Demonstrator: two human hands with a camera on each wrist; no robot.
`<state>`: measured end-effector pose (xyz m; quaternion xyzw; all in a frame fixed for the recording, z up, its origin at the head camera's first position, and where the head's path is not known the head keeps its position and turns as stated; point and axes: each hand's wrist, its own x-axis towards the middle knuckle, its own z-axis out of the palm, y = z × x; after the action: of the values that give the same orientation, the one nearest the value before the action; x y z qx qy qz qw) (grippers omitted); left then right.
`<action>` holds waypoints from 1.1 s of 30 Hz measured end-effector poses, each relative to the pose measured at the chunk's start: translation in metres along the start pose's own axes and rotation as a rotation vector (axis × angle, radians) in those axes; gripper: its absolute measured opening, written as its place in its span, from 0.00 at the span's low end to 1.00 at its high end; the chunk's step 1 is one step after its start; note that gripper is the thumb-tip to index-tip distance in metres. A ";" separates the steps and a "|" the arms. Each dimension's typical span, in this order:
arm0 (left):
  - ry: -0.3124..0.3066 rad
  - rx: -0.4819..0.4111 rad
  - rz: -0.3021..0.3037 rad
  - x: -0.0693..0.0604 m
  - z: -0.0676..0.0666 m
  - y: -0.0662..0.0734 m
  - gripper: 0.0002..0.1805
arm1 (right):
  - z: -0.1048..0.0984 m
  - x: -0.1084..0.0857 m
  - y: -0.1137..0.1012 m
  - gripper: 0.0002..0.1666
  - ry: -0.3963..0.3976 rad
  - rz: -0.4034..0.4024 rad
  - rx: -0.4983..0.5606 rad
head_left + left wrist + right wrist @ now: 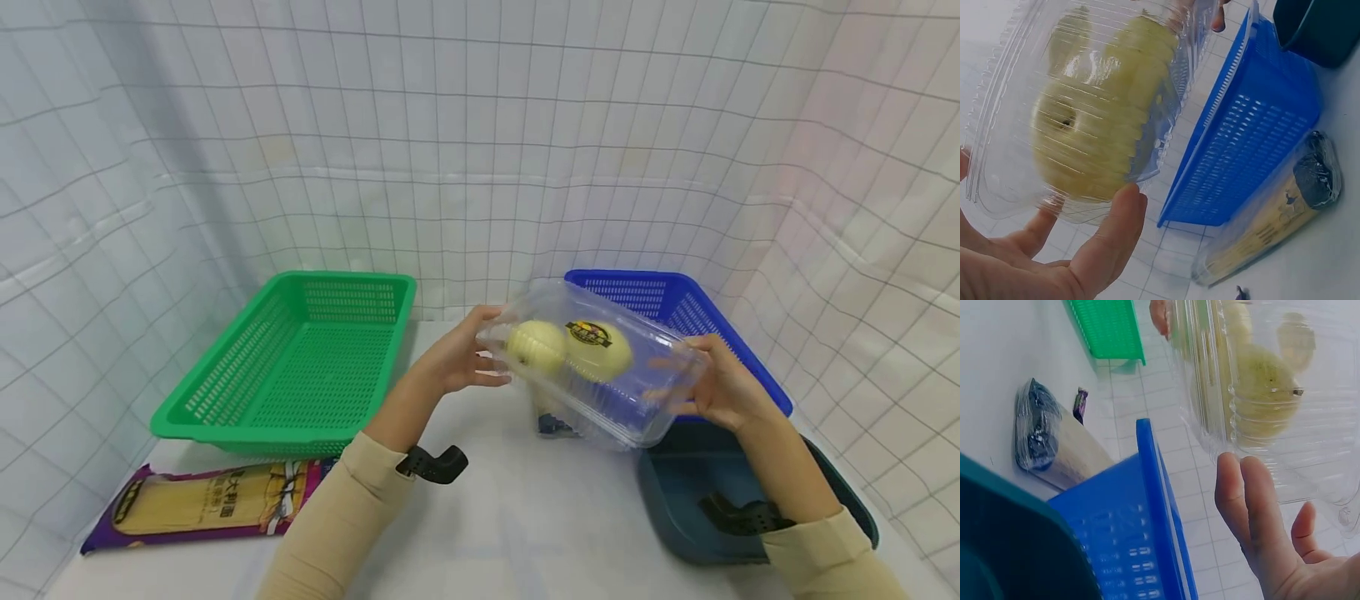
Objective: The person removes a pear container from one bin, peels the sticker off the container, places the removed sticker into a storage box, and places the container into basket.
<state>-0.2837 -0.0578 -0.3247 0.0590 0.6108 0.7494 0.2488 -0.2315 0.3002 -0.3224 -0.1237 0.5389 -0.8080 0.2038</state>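
Note:
A clear plastic clamshell box [637,396], tilted with its right end lower, is held up between both hands. Inside it, toward the left, lie pale yellow-green fruits [536,346] that look like apples or pears. A dark and yellow sticker [589,333] marks the plastic. My left hand [453,354] grips the box's left end, thumb and fingers on its sides. At the opposite end my right hand [723,387] holds the corner, its fingertips against the plastic in the right wrist view. The box is above the table, in front of the blue basket [738,346].
A green basket [168,427] stands at the left, with a purple and yellow spaghetti packet [217,500] before it. A dark teal bin [667,525] sits front right. Beside the blue basket lies a wrapped, pale packet with a dark end [1272,219]. White gridded curtain [465,142] surrounds the table.

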 end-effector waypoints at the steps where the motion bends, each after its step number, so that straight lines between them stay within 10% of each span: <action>1: 0.008 0.002 0.006 -0.004 -0.001 0.000 0.33 | 0.002 0.001 0.001 0.25 0.027 0.011 -0.006; 10: 0.089 -0.034 0.042 -0.038 -0.005 -0.010 0.33 | 0.023 0.010 0.009 0.31 0.263 0.079 -0.051; 24: 0.223 -0.118 0.154 -0.077 -0.008 -0.039 0.37 | 0.057 0.019 0.029 0.21 0.293 0.018 -0.015; 33: 0.268 -0.122 0.208 -0.097 -0.010 -0.056 0.34 | 0.075 0.024 0.045 0.37 0.330 0.038 0.011</action>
<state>-0.1859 -0.1022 -0.3593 0.0063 0.5823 0.8080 0.0898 -0.2130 0.2125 -0.3353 0.0219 0.5628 -0.8162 0.1287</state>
